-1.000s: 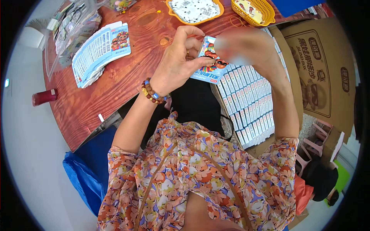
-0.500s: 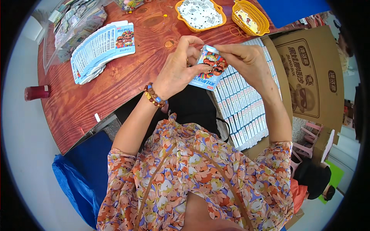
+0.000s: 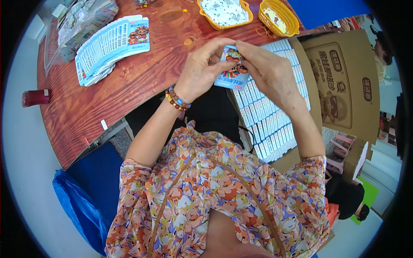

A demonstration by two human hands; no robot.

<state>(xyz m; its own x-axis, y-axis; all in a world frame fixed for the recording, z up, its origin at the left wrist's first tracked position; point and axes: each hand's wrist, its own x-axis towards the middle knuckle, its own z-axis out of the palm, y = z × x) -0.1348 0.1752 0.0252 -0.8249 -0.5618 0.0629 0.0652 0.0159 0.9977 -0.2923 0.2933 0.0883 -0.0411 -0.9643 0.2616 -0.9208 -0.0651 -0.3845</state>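
Between both hands, over the table's near edge, is a small light-blue printed box [image 3: 232, 77] with colourful cartoon figures on its front. My left hand [image 3: 201, 69] grips its left side, thumb across the front. At its top and right edge, my right hand [image 3: 273, 71] is closed over the box, its fingers covering the top end. Inside a large brown carton, to the right and below my right hand, stand tight rows of similar small boxes [image 3: 273, 124]. To the left, a fanned stack of flat blue printed box blanks [image 3: 107, 45] lies on the red wood-grain table [image 3: 165, 49].
Two yellow baskets stand at the back: one with white packets [image 3: 246, 23], another beside it [image 3: 297, 23]. A clear bag of packets [image 3: 86, 26] sits far left, near a dark red container [image 3: 35, 98]. The carton's open flap [image 3: 344, 86] rises at right. A person [image 3: 344, 198] is beyond.
My right hand has shifted left and closed over the top of the box, hiding the upper end seen before. The box sits slightly higher and more upright in the view.
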